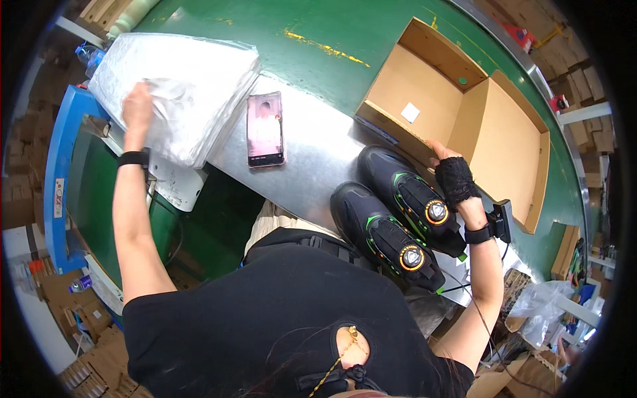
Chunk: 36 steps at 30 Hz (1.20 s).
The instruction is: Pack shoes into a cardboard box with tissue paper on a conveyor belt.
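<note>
My left hand (pixel 137 106) rests on a stack of white tissue paper sheets (pixel 192 86) at the upper left, fingers pinching at the top sheet. My right hand (pixel 453 176), in a black lace fingerless glove, touches the near wall of an open cardboard shoe box (pixel 424 86). Its lid (pixel 511 146) lies open beside it. Two black shoes with green and orange accents and round dial closures (pixel 411 202) (pixel 385 235) lie side by side on the metal table (pixel 312 159), just left of my right hand.
A smartphone (pixel 265 129) with a lit screen lies on the metal table between the paper and the box. A green conveyor surface (pixel 298 26) runs behind. A blue-framed machine (pixel 60 166) stands at the left. Cardboard boxes and plastic bags crowd the floor around.
</note>
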Each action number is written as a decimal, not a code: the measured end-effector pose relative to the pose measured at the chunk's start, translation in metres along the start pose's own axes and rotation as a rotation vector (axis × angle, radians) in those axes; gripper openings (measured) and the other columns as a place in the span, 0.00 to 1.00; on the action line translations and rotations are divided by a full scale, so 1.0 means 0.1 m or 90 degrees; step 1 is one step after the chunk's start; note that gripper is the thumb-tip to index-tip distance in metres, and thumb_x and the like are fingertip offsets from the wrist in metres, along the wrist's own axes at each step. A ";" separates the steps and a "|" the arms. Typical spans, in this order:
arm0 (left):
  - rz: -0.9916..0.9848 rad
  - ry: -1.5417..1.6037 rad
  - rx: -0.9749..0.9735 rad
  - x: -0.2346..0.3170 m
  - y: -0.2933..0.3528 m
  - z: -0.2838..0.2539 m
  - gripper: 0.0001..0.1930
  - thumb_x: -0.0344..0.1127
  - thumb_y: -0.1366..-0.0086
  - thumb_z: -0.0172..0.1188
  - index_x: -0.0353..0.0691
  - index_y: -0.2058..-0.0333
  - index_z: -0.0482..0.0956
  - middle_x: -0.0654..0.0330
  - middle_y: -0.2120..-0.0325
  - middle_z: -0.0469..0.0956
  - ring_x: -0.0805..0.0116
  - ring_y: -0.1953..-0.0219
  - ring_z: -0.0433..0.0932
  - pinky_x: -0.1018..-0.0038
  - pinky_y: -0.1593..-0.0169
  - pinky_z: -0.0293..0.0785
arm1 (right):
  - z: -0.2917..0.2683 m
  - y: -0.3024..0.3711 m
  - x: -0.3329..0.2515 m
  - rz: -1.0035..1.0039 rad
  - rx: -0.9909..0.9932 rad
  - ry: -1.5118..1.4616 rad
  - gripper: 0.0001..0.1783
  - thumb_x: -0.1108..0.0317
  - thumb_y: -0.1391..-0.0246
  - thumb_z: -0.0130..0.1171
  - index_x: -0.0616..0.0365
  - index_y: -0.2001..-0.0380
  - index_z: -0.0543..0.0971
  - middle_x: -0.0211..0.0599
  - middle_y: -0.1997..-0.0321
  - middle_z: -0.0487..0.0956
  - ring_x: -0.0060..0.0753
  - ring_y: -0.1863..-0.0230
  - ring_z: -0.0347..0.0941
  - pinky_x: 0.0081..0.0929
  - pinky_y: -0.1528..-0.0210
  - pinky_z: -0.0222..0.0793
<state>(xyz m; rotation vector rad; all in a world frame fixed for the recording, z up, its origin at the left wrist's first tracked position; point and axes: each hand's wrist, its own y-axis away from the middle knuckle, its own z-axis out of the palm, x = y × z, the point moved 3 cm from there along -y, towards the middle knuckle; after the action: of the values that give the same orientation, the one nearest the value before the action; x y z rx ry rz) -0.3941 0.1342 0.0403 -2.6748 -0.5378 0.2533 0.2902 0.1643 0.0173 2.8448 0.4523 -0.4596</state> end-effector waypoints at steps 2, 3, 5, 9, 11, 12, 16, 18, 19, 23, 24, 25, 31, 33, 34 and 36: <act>-0.025 -0.074 0.149 -0.39 -0.31 -0.50 0.17 0.41 0.31 0.42 0.35 0.68 0.75 0.43 0.65 0.78 0.40 0.65 0.77 0.53 0.60 0.72 | -0.01 0.02 0.02 -0.030 -0.004 0.007 0.23 0.73 0.51 0.55 0.53 0.48 0.72 0.59 0.62 0.77 0.58 0.58 0.75 0.44 0.56 0.71; -0.103 0.051 0.193 -0.31 -0.45 -0.84 0.17 0.42 0.32 0.43 0.34 0.67 0.75 0.43 0.65 0.78 0.42 0.65 0.77 0.56 0.60 0.73 | -0.02 0.03 0.06 -0.022 -0.003 0.006 0.23 0.73 0.51 0.55 0.53 0.48 0.72 0.59 0.62 0.77 0.58 0.58 0.75 0.44 0.56 0.71; -0.160 0.360 0.245 0.01 -0.59 -1.41 0.17 0.43 0.32 0.46 0.34 0.64 0.75 0.43 0.64 0.79 0.46 0.64 0.78 0.61 0.58 0.73 | -0.02 0.03 0.11 -0.018 -0.045 0.012 0.27 0.71 0.51 0.58 0.54 0.45 0.69 0.59 0.58 0.76 0.58 0.55 0.73 0.43 0.53 0.70; -0.014 0.817 0.097 1.21 -0.59 -2.17 0.21 0.43 0.30 0.46 0.31 0.51 0.72 0.55 0.56 0.77 0.63 0.55 0.77 0.71 0.49 0.71 | -0.46 0.02 -0.51 -0.223 0.063 -0.040 0.39 0.64 0.55 0.66 0.54 0.39 0.63 0.53 0.47 0.72 0.51 0.47 0.70 0.39 0.46 0.67; 0.264 0.455 0.225 1.74 -0.51 -2.51 0.19 0.38 0.37 0.50 0.34 0.51 0.74 0.53 0.51 0.74 0.59 0.47 0.70 0.69 0.44 0.65 | -0.79 -0.01 -1.02 -0.316 0.099 -0.203 0.46 0.59 0.58 0.71 0.53 0.37 0.60 0.47 0.42 0.70 0.43 0.44 0.69 0.40 0.43 0.65; 0.444 0.086 0.371 2.06 -0.42 -2.62 0.20 0.31 0.43 0.54 0.36 0.51 0.75 0.51 0.48 0.72 0.59 0.41 0.64 0.70 0.40 0.59 | -0.94 -0.01 -1.27 -0.338 0.103 -0.313 0.48 0.58 0.59 0.72 0.52 0.36 0.59 0.45 0.41 0.70 0.40 0.43 0.69 0.40 0.43 0.65; 0.692 0.038 0.460 3.31 -0.11 -2.77 0.13 0.29 0.38 0.48 0.35 0.57 0.76 0.53 0.62 0.75 0.59 0.50 0.68 0.69 0.47 0.64 | -1.20 -0.26 -1.70 -0.397 0.143 -0.580 0.45 0.54 0.51 0.66 0.50 0.34 0.55 0.45 0.38 0.65 0.39 0.41 0.66 0.36 0.40 0.64; 0.646 0.259 0.320 3.87 -0.14 -2.68 0.16 0.30 0.38 0.46 0.32 0.54 0.74 0.53 0.59 0.74 0.61 0.51 0.68 0.67 0.45 0.63 | -1.08 -1.02 -0.73 -0.317 -0.052 -1.187 0.35 0.46 0.42 0.53 0.48 0.36 0.58 0.44 0.39 0.67 0.39 0.40 0.66 0.34 0.41 0.65; 0.699 0.167 0.526 4.37 -0.05 -2.56 0.18 0.30 0.38 0.46 0.31 0.50 0.72 0.53 0.58 0.74 0.62 0.51 0.67 0.67 0.43 0.62 | -1.17 -0.83 -0.53 -0.287 -0.001 -1.171 0.35 0.46 0.42 0.53 0.48 0.36 0.58 0.44 0.39 0.67 0.39 0.40 0.66 0.34 0.41 0.65; 0.653 -0.266 0.903 4.48 0.13 -2.16 0.27 0.28 0.35 0.45 0.31 0.38 0.58 0.46 0.48 0.69 0.63 0.45 0.64 0.70 0.36 0.56 | -1.12 -0.86 -0.49 -0.311 0.290 -0.862 0.32 0.42 0.39 0.42 0.49 0.38 0.61 0.42 0.40 0.68 0.37 0.40 0.66 0.40 0.44 0.66; 0.663 -0.202 0.818 4.56 0.12 -2.05 0.26 0.32 0.35 0.45 0.32 0.39 0.59 0.46 0.49 0.69 0.61 0.46 0.66 0.69 0.37 0.58 | -1.17 -0.82 -0.25 -0.271 0.310 -0.860 0.32 0.42 0.39 0.42 0.49 0.38 0.61 0.41 0.40 0.68 0.37 0.40 0.66 0.41 0.44 0.66; 0.678 -0.099 0.750 4.73 0.19 -1.99 0.25 0.35 0.35 0.45 0.34 0.40 0.61 0.47 0.50 0.70 0.60 0.47 0.67 0.67 0.39 0.59 | -1.27 -0.50 0.15 -0.205 0.361 -0.838 0.32 0.42 0.39 0.42 0.49 0.38 0.61 0.41 0.40 0.68 0.37 0.40 0.66 0.41 0.45 0.66; 0.691 0.261 0.204 4.51 0.18 -0.95 0.25 0.55 0.34 0.46 0.43 0.49 0.73 0.48 0.55 0.75 0.50 0.52 0.74 0.59 0.49 0.69 | -1.12 0.95 1.63 0.068 0.487 -0.824 0.33 0.41 0.39 0.42 0.49 0.38 0.61 0.40 0.40 0.68 0.36 0.40 0.65 0.41 0.46 0.65; 0.727 0.263 0.144 4.54 0.11 -0.40 0.27 0.58 0.34 0.46 0.43 0.47 0.71 0.47 0.54 0.74 0.49 0.49 0.72 0.57 0.47 0.68 | -1.12 1.22 2.05 0.167 0.544 -0.807 0.33 0.41 0.39 0.43 0.49 0.39 0.61 0.40 0.40 0.68 0.36 0.40 0.65 0.42 0.46 0.65; 0.753 0.256 0.083 4.47 0.06 -0.22 0.29 0.60 0.35 0.45 0.44 0.46 0.70 0.46 0.53 0.73 0.48 0.47 0.70 0.54 0.46 0.67 | -1.07 1.44 2.21 0.213 0.567 -0.801 0.33 0.41 0.39 0.43 0.49 0.39 0.61 0.40 0.40 0.68 0.36 0.40 0.65 0.42 0.46 0.65; 0.554 0.350 -0.171 4.33 0.03 -0.21 0.31 0.62 0.36 0.44 0.44 0.45 0.68 0.43 0.51 0.71 0.44 0.45 0.67 0.49 0.44 0.64 | -1.02 1.72 2.44 0.319 0.636 -0.773 0.33 0.41 0.39 0.43 0.49 0.39 0.61 0.40 0.40 0.68 0.35 0.40 0.65 0.42 0.47 0.65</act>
<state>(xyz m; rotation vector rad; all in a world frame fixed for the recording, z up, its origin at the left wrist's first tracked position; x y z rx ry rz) 0.0061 0.2993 0.0166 -2.8819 0.8224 -0.3455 0.5957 0.0964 0.0585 2.4468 -0.9008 -2.5101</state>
